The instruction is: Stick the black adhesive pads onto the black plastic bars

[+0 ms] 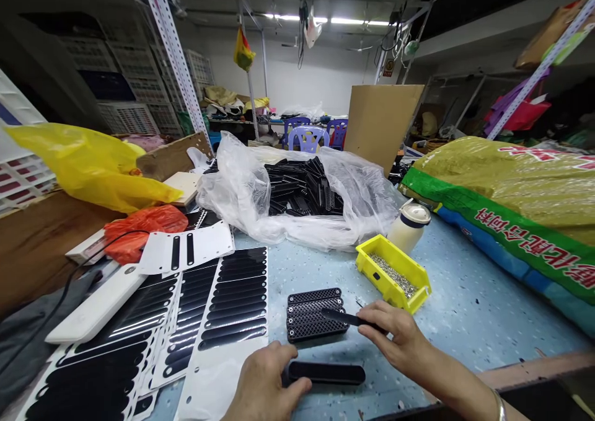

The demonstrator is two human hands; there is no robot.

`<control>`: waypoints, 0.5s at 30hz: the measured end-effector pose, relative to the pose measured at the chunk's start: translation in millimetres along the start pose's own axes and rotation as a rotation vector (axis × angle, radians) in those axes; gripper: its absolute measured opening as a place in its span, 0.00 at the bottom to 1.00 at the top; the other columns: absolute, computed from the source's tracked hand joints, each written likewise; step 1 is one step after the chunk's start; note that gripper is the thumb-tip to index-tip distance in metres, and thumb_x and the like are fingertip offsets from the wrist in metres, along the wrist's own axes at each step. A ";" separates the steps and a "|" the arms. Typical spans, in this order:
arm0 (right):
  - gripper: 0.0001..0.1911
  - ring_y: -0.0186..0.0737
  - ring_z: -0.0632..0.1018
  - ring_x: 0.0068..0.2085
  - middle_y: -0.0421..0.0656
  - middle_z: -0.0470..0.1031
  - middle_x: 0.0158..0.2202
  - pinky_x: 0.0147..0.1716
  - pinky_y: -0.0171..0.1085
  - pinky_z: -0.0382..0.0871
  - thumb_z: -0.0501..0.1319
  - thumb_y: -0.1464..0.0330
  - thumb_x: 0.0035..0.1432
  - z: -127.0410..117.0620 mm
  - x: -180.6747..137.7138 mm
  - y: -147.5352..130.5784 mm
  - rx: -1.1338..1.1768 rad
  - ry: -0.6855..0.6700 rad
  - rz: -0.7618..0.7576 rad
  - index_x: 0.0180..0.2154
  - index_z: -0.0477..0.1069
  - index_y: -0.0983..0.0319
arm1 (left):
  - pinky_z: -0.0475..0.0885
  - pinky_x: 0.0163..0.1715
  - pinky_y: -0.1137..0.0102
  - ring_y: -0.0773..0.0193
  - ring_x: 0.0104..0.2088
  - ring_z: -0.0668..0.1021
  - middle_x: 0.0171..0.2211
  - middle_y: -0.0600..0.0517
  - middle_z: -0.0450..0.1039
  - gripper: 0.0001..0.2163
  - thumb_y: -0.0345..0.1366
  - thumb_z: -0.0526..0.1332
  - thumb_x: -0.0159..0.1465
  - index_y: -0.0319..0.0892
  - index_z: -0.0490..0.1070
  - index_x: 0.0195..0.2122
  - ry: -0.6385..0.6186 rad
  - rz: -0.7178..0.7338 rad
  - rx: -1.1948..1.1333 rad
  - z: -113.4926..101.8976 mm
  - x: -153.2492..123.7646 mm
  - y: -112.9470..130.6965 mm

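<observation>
Apparently “膨化配合饲料” on sack point(506, 219)

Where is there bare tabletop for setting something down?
The widest bare patch of blue tabletop lies between the yellow bin and the large sack. A smaller one lies between the patterned black bars and the clear plastic bag, beside the strip sheets. The left side is crowded with sheets; the left hand and right hand crowd the front middle.

Blk w/ crosshatch on plates point(309, 328), plain blk on long bar point(332, 374), yellow on bin point(391, 293), lt. blue (speckled) on desk point(465, 303).
</observation>
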State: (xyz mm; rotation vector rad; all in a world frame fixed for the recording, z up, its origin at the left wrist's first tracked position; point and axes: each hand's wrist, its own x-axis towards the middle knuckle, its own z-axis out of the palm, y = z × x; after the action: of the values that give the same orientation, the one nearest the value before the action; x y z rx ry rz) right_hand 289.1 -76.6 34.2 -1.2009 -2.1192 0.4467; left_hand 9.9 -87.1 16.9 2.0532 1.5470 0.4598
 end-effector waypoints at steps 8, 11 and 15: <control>0.11 0.43 0.79 0.33 0.46 0.80 0.31 0.34 0.39 0.73 0.58 0.65 0.62 16.1 7.4 6.2 0.101 -0.079 0.214 0.37 0.78 0.63 | 0.64 0.27 0.68 0.59 0.24 0.74 0.22 0.49 0.73 0.15 0.44 0.56 0.60 0.40 0.78 0.33 0.092 -0.097 0.023 5.1 11.9 -16.1; 0.12 0.44 0.80 0.35 0.47 0.80 0.33 0.36 0.41 0.73 0.57 0.65 0.62 21.2 8.0 6.4 0.119 -0.089 0.232 0.38 0.78 0.63 | 0.63 0.28 0.68 0.59 0.25 0.74 0.22 0.50 0.73 0.11 0.37 0.56 0.59 0.39 0.77 0.33 0.068 -0.081 0.050 6.4 21.2 -18.4; 0.12 0.45 0.79 0.36 0.47 0.80 0.34 0.38 0.43 0.74 0.57 0.64 0.63 25.1 0.2 6.9 0.089 -0.088 0.211 0.39 0.77 0.62 | 0.62 0.28 0.69 0.61 0.25 0.73 0.21 0.51 0.73 0.09 0.35 0.56 0.57 0.40 0.76 0.30 0.019 -0.100 0.023 9.3 26.1 -13.3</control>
State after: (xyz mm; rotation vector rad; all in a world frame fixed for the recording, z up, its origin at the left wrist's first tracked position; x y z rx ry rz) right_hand 276.2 -72.3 11.9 -1.3818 -2.0295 0.6920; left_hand 12.3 -61.3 0.4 1.9830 1.6647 0.4270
